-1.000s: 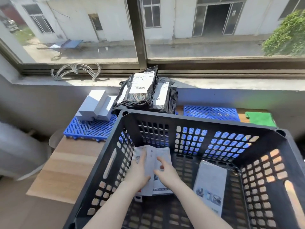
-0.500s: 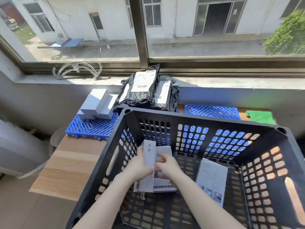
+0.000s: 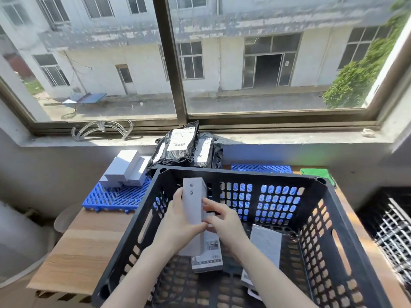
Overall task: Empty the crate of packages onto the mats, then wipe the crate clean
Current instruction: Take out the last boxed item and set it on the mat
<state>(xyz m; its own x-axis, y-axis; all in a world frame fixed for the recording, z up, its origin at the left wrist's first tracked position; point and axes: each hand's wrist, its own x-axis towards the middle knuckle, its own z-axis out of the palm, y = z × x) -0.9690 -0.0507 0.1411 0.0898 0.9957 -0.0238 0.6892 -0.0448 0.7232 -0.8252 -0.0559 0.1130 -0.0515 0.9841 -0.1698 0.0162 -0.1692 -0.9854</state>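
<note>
The left hand (image 3: 178, 221) is curled round the left side of a long box (image 3: 193, 203), thumb on its front face. The right hand (image 3: 224, 221) pinches the same box on its right edge, fingers lying up along the side. The two hands meet near the middle of the box.

The long box is held inside the crate (image 3: 244, 174), at its left half. It is nearly upright, with its long axis running up and away from the person and its top end level with the far rim. It is pale grey-white and narrow, with two small round marks near the top of its front face.

Under it a printed box (image 3: 208, 257) lies flat on the crate floor, and a grey packet (image 3: 265, 245) lies to the right of that. The crate is black with walls and floor full of holes.

It stands on a wooden worktop (image 3: 84, 241). Beyond it to the left, a blue mat (image 3: 115, 196) carries stacked white boxes (image 3: 124, 167). Black bags (image 3: 184, 145) with white labels lean against the wall behind the crate. A second blue mat (image 3: 261, 168) and a green cloth (image 3: 315, 173) lie to the right. Above is a concrete window sill (image 3: 289, 138) and a wide window (image 3: 266, 63) facing a pale building.
</note>
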